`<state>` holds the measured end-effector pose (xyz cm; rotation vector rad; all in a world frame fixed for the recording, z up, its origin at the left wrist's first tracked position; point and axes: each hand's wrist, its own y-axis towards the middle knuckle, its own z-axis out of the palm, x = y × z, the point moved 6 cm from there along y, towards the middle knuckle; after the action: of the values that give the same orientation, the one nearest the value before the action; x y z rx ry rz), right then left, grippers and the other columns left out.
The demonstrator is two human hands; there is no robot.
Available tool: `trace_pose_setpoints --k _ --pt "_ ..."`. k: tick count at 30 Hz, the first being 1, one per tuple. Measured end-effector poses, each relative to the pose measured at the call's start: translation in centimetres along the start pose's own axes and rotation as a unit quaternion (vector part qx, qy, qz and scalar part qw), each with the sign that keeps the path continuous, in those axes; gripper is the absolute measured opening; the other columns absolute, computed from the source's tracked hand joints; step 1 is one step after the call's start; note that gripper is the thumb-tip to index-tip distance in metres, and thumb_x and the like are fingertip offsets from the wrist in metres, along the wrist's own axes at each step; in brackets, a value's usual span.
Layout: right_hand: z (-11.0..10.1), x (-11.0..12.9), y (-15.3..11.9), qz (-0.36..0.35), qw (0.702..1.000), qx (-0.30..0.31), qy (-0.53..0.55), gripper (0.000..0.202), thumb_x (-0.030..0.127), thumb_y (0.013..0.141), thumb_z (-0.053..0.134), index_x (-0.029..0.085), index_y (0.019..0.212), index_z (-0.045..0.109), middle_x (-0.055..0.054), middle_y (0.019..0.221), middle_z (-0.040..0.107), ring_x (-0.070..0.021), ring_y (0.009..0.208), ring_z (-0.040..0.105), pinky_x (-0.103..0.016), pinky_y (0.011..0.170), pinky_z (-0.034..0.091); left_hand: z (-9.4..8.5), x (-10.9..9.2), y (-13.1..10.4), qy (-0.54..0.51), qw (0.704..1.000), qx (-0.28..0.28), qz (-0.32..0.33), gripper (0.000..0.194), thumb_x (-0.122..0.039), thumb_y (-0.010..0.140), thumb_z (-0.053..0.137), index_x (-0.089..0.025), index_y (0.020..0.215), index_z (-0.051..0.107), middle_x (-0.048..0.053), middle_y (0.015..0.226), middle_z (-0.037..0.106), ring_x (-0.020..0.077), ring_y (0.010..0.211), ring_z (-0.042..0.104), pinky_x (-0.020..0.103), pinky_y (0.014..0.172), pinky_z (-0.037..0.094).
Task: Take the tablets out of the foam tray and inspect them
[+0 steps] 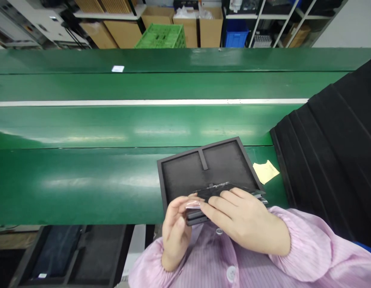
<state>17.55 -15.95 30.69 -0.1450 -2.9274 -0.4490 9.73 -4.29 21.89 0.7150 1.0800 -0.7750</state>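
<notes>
Near my body, both hands are on a dark flat panel wrapped partly in shiny clear film; it looks like several thin layers seen from the edge, and I cannot tell its exact kind. My left hand pinches the left end, thumb and fingertips close together at the film. My right hand lies across the top, fingers close together, its thumb hidden. Partly beneath the panel is a black tray with shallow compartments and a short divider, turned at an angle on the green surface.
A torn yellow paper lies right of the tray. Stacked black trays rise at the right. Across the green bench runs a white strip. Another black tray holding a dark panel sits lower left. A green crate stands behind.
</notes>
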Motion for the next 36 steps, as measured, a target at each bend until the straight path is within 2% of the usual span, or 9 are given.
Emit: trace_pose_setpoints --k 3,5,8,10,12,17,22,28,36 --pt "0.1 -0.2 -0.2 0.001 1.0 -0.01 0.009 0.028 0.014 0.099 0.036 0.01 0.117 0.057 -0.007 0.1 0.062 -0.019 0.08 0.049 -0.034 0.069 0.036 -0.4 1.6 0.6 0.098 0.99 0.096 0.037 0.074 -0.055 0.073 0.068 -0.027 0.136 0.041 0.013 0.121 0.062 0.0272 0.11 0.06 0.042 0.092 0.051" --pt "0.2 -0.3 -0.4 -0.005 1.0 -0.017 0.01 0.027 0.015 0.099 0.037 0.012 0.117 0.057 -0.007 0.101 0.062 -0.0193 0.082 0.05 -0.034 0.07 0.036 -0.3 2.9 1.2 0.191 0.969 0.152 0.046 0.088 -0.054 0.062 0.076 -0.024 0.137 0.042 0.018 0.132 0.054 0.0311 0.118 0.055 0.044 0.093 0.05" --pt "0.4 -0.8 -0.6 -0.002 0.999 -0.041 -0.005 0.027 0.013 0.098 0.038 0.012 0.116 0.057 -0.007 0.102 0.063 -0.0189 0.081 0.051 -0.034 0.068 0.036 0.4 3.5 2.3 0.256 0.948 0.172 0.078 0.054 -0.043 0.068 0.076 -0.018 0.114 0.063 0.016 0.125 0.06 0.0296 0.114 0.058 0.043 0.092 0.052" --pt "0.2 -1.1 -0.7 -0.001 0.998 -0.06 -0.007 0.027 0.013 0.098 0.038 0.011 0.117 0.057 -0.007 0.102 0.063 -0.0183 0.079 0.05 -0.033 0.067 0.036 1.1 3.1 2.8 0.259 0.949 0.15 0.102 0.031 -0.038 0.07 0.075 -0.017 0.092 0.069 0.011 0.1 0.071 0.0249 0.092 0.068 0.037 0.083 0.056" --pt "0.0 -1.2 -0.7 -0.005 0.998 -0.067 -0.001 0.027 0.013 0.098 0.038 0.011 0.117 0.057 -0.006 0.1 0.064 -0.0178 0.078 0.05 -0.033 0.066 0.036 1.6 2.4 2.8 0.269 0.95 0.113 0.116 0.023 -0.035 0.069 0.076 -0.016 0.081 0.07 0.006 0.08 0.073 0.0208 0.072 0.07 0.032 0.07 0.059" --pt "-1.7 -0.2 -0.7 -0.031 0.995 -0.094 0.007 0.025 0.014 0.099 0.039 0.012 0.115 0.058 -0.006 0.096 0.064 -0.0161 0.075 0.05 -0.032 0.063 0.037 2.1 0.1 1.5 0.287 0.942 0.072 0.159 0.021 -0.032 0.068 0.077 -0.017 0.081 0.068 0.004 0.078 0.073 0.0184 0.066 0.069 0.029 0.065 0.059" --pt "-3.9 1.8 -0.5 -0.075 0.989 -0.124 0.002 0.027 0.01 0.097 0.039 0.007 0.115 0.059 -0.007 0.104 0.065 -0.0172 0.075 0.05 -0.033 0.061 0.038 1.5 -2.1 0.0 0.307 0.922 0.058 0.231 0.024 -0.033 0.071 0.073 -0.02 0.09 0.066 0.004 0.085 0.074 0.0206 0.075 0.07 0.03 0.07 0.059" --pt "-5.6 3.3 -0.4 -0.102 0.986 -0.13 -0.007 0.032 0.011 0.098 0.033 0.006 0.113 0.061 -0.009 0.105 0.065 -0.0186 0.077 0.052 -0.035 0.064 0.042 1.4 -1.6 -0.7 0.258 0.945 0.118 0.164 0.03 -0.037 0.073 0.069 -0.021 0.099 0.065 0.007 0.097 0.072 0.0252 0.092 0.068 0.04 0.083 0.056" --pt "-5.9 3.4 -0.6 -0.104 0.987 -0.124 -0.02 0.034 0.011 0.099 0.03 0.006 0.114 0.06 -0.011 0.106 0.065 -0.018 0.076 0.053 -0.034 0.063 0.043 1.7 -1.2 -1.0 0.217 0.955 0.116 0.165 0.032 -0.035 0.07 0.072 -0.022 0.098 0.065 0.005 0.095 0.072 0.0231 0.089 0.068 0.037 0.083 0.055"
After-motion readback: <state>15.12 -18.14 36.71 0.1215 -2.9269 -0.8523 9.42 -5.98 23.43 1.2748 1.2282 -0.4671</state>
